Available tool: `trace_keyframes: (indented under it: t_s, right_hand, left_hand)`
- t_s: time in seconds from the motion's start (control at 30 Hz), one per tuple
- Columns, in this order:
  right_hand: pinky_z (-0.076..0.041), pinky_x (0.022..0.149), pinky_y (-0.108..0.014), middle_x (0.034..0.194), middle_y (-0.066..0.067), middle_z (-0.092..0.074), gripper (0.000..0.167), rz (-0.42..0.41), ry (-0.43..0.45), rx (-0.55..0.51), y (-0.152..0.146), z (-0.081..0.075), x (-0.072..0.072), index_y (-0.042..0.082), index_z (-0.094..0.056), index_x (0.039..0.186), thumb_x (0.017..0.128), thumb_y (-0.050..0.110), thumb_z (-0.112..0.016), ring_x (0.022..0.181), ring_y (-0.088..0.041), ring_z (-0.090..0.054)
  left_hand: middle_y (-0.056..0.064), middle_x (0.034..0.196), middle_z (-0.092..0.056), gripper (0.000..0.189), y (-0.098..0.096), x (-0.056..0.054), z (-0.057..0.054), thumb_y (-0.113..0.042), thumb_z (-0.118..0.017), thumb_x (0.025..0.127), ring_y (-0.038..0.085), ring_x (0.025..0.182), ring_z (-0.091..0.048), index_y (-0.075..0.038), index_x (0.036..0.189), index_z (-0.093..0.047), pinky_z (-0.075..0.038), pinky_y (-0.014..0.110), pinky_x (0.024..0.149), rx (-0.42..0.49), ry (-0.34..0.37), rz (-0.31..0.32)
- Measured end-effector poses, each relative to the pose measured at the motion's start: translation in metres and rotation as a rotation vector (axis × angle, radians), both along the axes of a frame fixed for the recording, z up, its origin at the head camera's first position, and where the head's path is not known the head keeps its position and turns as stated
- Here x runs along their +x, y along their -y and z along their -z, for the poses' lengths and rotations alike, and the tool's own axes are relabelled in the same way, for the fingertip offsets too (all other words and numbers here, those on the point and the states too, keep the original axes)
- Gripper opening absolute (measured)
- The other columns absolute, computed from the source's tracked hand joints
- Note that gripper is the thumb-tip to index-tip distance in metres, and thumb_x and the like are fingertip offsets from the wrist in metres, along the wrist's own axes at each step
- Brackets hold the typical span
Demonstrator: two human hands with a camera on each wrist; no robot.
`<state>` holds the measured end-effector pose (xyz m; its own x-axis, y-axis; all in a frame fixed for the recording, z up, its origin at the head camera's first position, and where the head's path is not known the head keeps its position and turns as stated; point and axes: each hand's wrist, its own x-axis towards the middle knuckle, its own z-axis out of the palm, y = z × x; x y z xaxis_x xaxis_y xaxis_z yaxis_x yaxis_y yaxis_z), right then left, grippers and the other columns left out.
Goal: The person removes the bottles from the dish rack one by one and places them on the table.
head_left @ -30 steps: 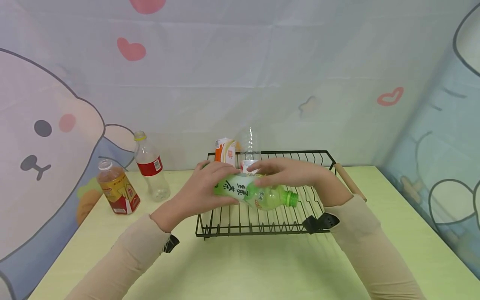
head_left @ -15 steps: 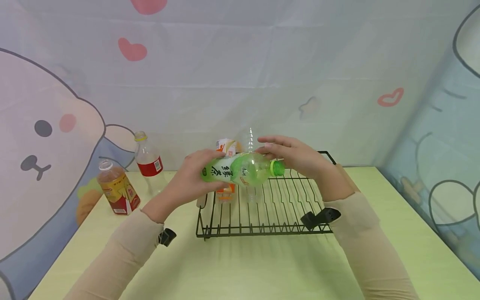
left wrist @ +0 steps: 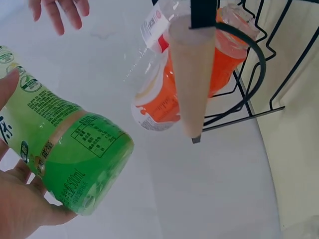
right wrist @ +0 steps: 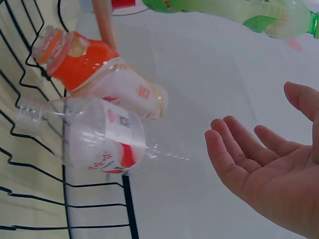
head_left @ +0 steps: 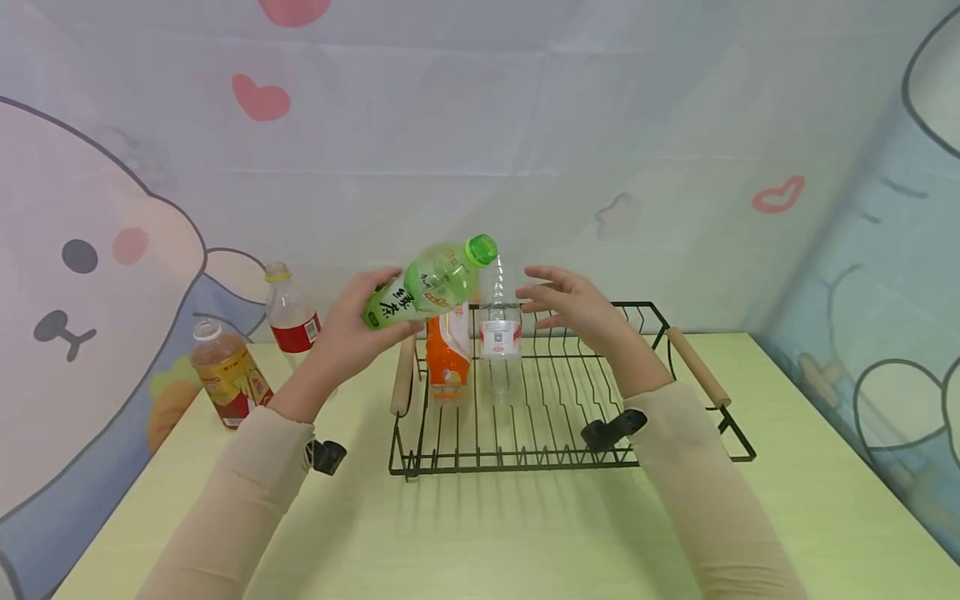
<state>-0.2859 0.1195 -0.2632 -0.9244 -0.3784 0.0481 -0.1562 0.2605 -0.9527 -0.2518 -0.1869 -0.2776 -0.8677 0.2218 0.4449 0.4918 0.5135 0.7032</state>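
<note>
My left hand (head_left: pixel 352 321) grips a green tea bottle (head_left: pixel 422 287) round its lower, labelled part. The bottle is tilted, its green capped neck up and to the right, above the back left of a black wire rack (head_left: pixel 570 462). To its right my right hand (head_left: pixel 573 308) is held in the air, fingers spread and holding nothing; the right wrist view shows its palm. Two bottles stand neck down in the rack: an orange-and-white labelled bottle (head_left: pixel 448 358) at the left and a clear bottle with a red-and-white label (head_left: pixel 499 340) beside it.
Left of the rack, a clear bottle with a red label (head_left: pixel 295 321) and a bottle with a yellow-and-red label (head_left: pixel 228 375) stand on the table (head_left: pixel 480 542). Wooden handles (head_left: pixel 697 367) flank the rack. A patterned cloth (head_left: pixel 660 125) hangs behind.
The green tea bottle has risen and moved left, turning from lying level to neck up. My right hand has come off it and lifted, so the two bottles in the rack show more fully.
</note>
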Motion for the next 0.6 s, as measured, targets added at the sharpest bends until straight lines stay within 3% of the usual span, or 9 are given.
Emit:
trace_keyframes:
  t_s: [0.27,0.6]
  right_hand:
    - [-0.045,0.100,-0.050,0.141,-0.016,-0.048,0.063,0.070,0.016,-0.003,0.008,0.022,-0.012,0.013,-0.031,0.150,0.097,0.030,-0.059,0.127,-0.032,-0.049]
    - [-0.042,0.103,-0.052,0.142,-0.016,-0.048,0.066,0.120,0.033,-0.024,0.015,0.039,-0.021,0.010,-0.028,0.151,0.097,0.029,-0.059,0.130,-0.034,-0.046]
  left_hand:
    - [0.015,0.134,-0.045,0.070,0.009,-0.013,0.013,-0.021,-0.072,0.086,0.030,0.109,-0.049,-0.015,0.147,-0.037,-0.047,0.044,0.084,0.097,0.005,-0.095]
    - [0.014,0.133,-0.044,0.068,0.018,-0.029,0.034,-0.025,-0.071,0.087,0.031,0.118,-0.044,-0.019,0.146,-0.038,-0.039,0.056,0.096,0.196,0.028,-0.142]
